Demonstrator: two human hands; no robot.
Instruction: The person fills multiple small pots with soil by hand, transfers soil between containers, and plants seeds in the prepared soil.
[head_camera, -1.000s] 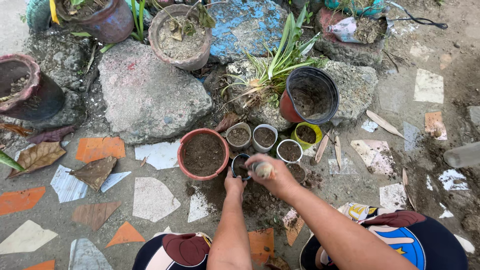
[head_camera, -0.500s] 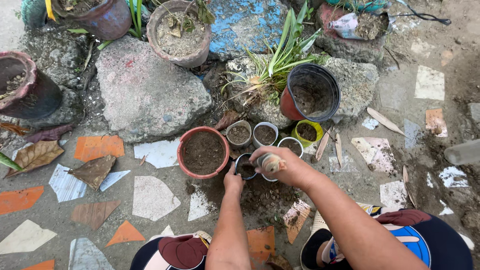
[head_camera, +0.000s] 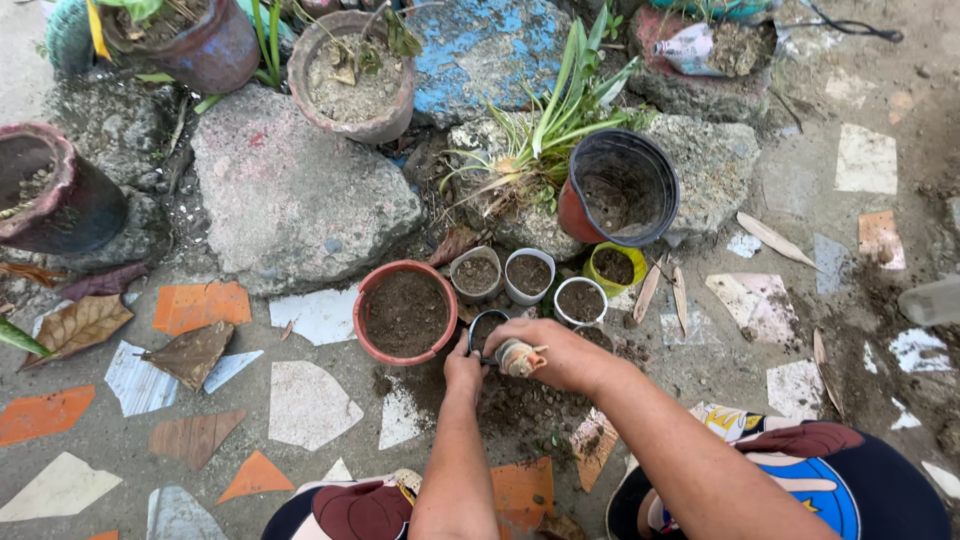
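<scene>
Looking straight down, I see my left hand (head_camera: 463, 362) gripping the rim of a small dark pot (head_camera: 486, 330) on the ground. My right hand (head_camera: 560, 352) is closed around a pale bulb (head_camera: 517, 357) with short roots, held just beside that pot. Left of it stands a red pot (head_camera: 405, 313) full of soil. Behind are four little cups of soil: two grey (head_camera: 476, 273), one white (head_camera: 580, 300), one yellow (head_camera: 614, 268). A black-lined pot (head_camera: 618, 188) leans against a grey rock (head_camera: 290, 195).
</scene>
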